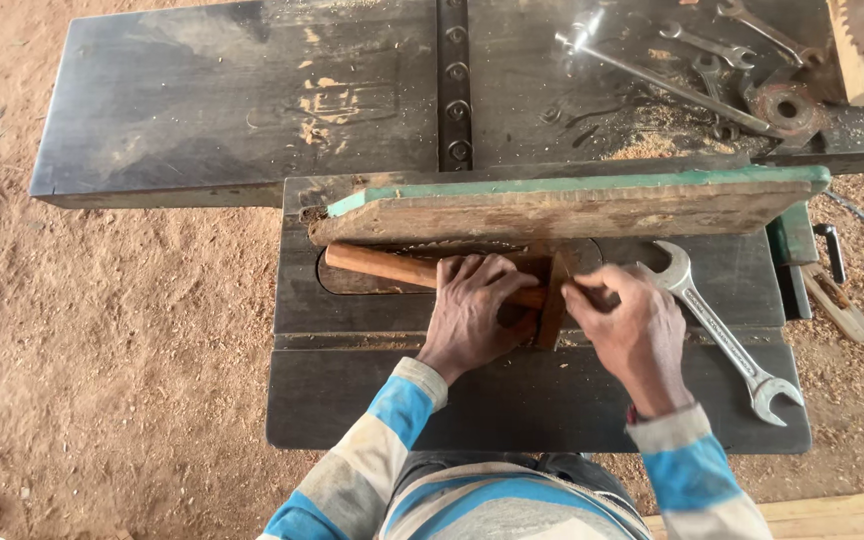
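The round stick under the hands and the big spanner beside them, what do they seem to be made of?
The round stick looks like wood: reddish-brown, smooth and matt. The spanner, by the right hand, looks like bare steel: pale grey with a dull shine. The left hand rests on the stick.

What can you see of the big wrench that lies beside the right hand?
The big wrench is a double open-ended spanner of bare, silver-grey metal, dull and a little worn. It lies flat on the dark machine table, slanting from its upper jaw near the wooden board down to its lower jaw near the table's right front corner. Both open ends show. The right hand is next to its upper end; whether they touch is unclear. Nothing else rests on it.
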